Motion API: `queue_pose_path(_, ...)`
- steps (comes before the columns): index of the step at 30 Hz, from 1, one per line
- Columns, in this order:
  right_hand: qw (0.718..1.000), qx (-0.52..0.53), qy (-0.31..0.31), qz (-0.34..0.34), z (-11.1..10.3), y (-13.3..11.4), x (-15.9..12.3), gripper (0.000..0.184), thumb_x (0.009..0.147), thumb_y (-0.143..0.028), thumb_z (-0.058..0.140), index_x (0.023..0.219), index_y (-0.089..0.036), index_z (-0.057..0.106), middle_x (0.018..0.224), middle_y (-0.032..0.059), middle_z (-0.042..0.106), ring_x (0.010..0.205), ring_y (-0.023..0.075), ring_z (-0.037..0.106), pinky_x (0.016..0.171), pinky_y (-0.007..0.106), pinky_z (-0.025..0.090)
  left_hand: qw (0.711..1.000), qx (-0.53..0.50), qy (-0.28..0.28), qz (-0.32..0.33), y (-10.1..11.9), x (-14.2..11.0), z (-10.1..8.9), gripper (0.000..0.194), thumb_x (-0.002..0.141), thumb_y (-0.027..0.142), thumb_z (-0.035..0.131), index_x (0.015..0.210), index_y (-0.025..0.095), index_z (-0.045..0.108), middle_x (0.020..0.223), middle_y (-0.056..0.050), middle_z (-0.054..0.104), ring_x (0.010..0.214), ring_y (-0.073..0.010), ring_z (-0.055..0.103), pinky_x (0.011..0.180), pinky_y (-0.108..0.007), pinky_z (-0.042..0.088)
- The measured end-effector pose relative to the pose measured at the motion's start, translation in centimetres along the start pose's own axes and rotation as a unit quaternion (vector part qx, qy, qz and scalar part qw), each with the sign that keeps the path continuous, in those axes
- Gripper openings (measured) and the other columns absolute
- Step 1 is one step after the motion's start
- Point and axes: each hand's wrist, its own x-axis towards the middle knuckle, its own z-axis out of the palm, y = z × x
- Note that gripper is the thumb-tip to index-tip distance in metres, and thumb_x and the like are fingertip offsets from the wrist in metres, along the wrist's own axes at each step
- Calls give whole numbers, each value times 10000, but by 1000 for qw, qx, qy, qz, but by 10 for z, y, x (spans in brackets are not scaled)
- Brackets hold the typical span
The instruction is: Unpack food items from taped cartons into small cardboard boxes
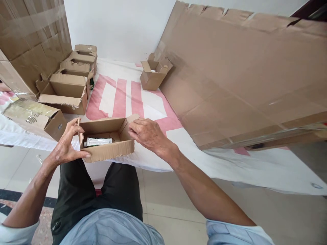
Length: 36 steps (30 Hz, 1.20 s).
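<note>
An open-topped cardboard box (109,153) stands at the table's front edge, just above my knees. Inside it lies a white tube (99,142) with dark print, close to the near wall. My left hand (67,144) grips the box's left end, thumb on the near side and fingers over the far corner. At the opposite end, my right hand (146,134) has its fingers curled on the raised end flap (133,118). The fingertips of that hand are partly hidden behind its knuckles.
Several open cardboard boxes (67,80) stand in a row at the left, beside a taped carton (30,117). A small open box (152,76) sits farther back. A large cardboard panel (237,75) leans at the right. Pink-and-white cloth (127,97) covers the table.
</note>
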Motion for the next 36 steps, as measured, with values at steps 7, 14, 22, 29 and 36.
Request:
queue_pose_path(7,994,-20,-108,-13,-18,-29,5,225,1130,-172,641,966,-194,793,887,96,803,794,240,719,664,358,351,993,34,79,76,11,-23,17,773,795,565,1055,1325,274,572,1695,-231,506,1597,-457,537,1279,-671,505)
queue_pose_path(14,980,48,-174,-87,-4,-49,23,61,1077,-186,763,1044,-202,812,1061,99,829,930,261,788,779,361,512,992,55,74,83,18,-33,21,740,816,509,1049,1323,273,564,1729,-242,489,1593,-468,544,1272,-685,505)
queue_pose_path(22,950,128,-269,-87,54,-56,72,302,834,-303,1020,1072,-208,860,1085,99,872,1067,318,837,910,374,618,996,42,64,50,16,-33,22,761,804,552,1047,1324,265,572,1727,-253,479,1617,-482,520,1275,-702,499)
queue_pose_path(29,941,156,-286,-88,61,-70,86,265,793,-137,996,978,-204,819,1067,94,876,1016,299,830,892,385,626,998,26,46,40,10,-28,22,825,825,528,1028,1455,264,565,1778,-263,401,1648,-485,490,1315,-707,460)
queue_pose_path(36,957,195,-208,-52,13,-45,67,212,931,-271,823,1128,-209,774,1140,90,837,1019,278,770,865,371,586,999,17,28,21,5,-23,22,849,912,545,946,1624,273,572,1826,-253,331,1710,-502,393,1330,-723,437)
